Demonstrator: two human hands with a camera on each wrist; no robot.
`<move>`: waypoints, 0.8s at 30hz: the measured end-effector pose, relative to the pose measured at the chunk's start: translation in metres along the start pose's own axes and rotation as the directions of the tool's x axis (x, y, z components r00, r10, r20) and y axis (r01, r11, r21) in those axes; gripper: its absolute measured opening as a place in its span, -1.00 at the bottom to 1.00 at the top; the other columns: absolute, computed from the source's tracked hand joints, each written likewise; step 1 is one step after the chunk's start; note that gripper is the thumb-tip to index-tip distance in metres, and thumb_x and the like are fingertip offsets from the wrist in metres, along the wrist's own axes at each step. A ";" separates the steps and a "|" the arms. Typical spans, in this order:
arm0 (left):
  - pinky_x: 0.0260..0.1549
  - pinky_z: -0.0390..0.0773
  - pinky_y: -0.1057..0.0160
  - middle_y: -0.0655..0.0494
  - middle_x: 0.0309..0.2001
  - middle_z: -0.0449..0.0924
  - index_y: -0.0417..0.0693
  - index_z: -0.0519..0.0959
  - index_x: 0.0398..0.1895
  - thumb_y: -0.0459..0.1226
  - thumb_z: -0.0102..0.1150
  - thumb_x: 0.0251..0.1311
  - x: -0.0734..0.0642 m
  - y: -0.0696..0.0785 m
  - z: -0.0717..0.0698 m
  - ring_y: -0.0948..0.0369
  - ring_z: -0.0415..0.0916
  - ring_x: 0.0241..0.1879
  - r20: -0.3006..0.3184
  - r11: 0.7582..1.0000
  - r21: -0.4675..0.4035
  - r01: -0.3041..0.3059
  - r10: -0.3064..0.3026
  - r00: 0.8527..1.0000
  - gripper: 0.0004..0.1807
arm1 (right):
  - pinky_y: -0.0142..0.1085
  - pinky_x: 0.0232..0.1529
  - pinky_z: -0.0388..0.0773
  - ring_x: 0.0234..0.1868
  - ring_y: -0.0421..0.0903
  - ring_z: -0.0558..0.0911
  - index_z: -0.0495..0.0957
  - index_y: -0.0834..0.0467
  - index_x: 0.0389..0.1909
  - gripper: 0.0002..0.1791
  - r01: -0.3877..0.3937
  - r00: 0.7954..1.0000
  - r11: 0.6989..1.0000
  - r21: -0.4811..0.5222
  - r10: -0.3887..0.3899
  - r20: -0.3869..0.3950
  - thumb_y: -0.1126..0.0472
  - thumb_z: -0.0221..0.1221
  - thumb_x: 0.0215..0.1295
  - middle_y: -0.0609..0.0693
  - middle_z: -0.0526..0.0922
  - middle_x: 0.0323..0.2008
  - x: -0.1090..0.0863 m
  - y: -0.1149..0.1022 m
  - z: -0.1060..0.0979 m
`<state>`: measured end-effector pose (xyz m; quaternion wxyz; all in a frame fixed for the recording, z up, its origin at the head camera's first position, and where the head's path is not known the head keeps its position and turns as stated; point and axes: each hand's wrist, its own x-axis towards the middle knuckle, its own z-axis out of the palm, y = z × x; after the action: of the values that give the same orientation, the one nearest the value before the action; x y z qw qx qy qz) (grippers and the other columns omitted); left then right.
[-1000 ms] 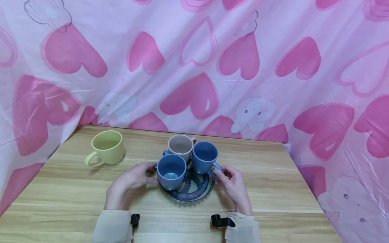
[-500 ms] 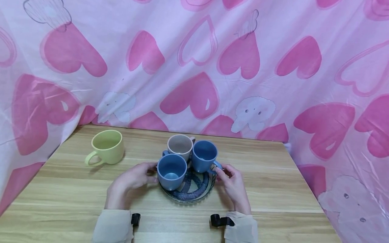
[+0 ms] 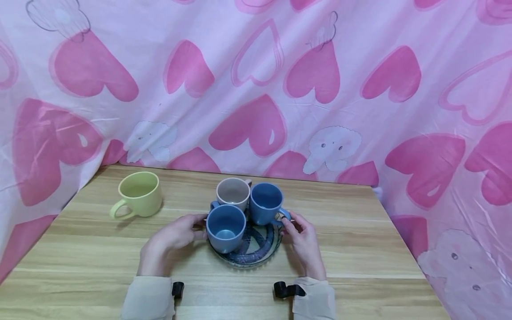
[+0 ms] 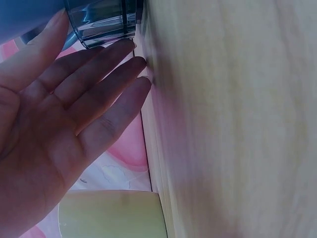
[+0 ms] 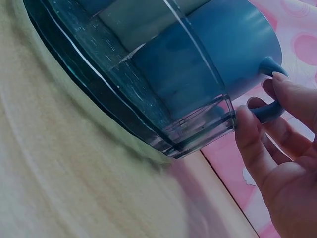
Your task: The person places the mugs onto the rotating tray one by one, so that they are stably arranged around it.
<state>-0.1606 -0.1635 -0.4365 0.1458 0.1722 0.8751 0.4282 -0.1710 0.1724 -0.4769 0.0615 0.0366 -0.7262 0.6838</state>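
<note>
Three mugs stand close together on a round clear glass plate [image 3: 256,258] with a raised rim. At the right is a blue mug [image 3: 266,204]; my right hand [image 3: 302,240] pinches its handle [image 5: 271,111] between thumb and fingers. Another blue mug [image 3: 226,229] sits at the front left of the plate, its handle turned away to the back. My left hand [image 3: 176,233] lies alongside that mug, its fingers [image 4: 101,94] extended by the glass rim and the thumb near the mug's side. Behind both is a greyish-pink mug [image 3: 233,193], partly hidden by them.
A yellow-green mug [image 3: 141,195] stands apart at the back left of the wooden table [image 3: 360,249], handle toward the front left. A pink heart-patterned cloth [image 3: 248,120] hangs behind the table and along its sides.
The blue mug in my right hand has shifted slightly left and back, and the greyish-pink mug slightly left. My right hand moved a little left; the left hand stays nearly in place.
</note>
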 end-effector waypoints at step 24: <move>0.22 0.34 -0.14 -0.05 0.04 0.58 -0.29 0.43 0.25 -0.40 0.19 0.25 0.000 0.001 0.000 -0.03 0.47 0.12 -0.003 1.000 0.006 0.010 -0.009 1.000 -0.51 | -0.33 -0.10 0.58 -0.03 0.02 0.53 0.50 0.19 0.22 -0.50 -0.068 0.995 0.997 -0.039 0.071 0.067 0.31 0.30 0.25 0.28 0.51 0.09 0.000 -0.004 -0.009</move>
<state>-0.1605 -0.1635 -0.4357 0.1460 0.1679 0.8774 0.4251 -0.1702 0.1808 -0.4722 0.0134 0.0336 -0.7409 0.6706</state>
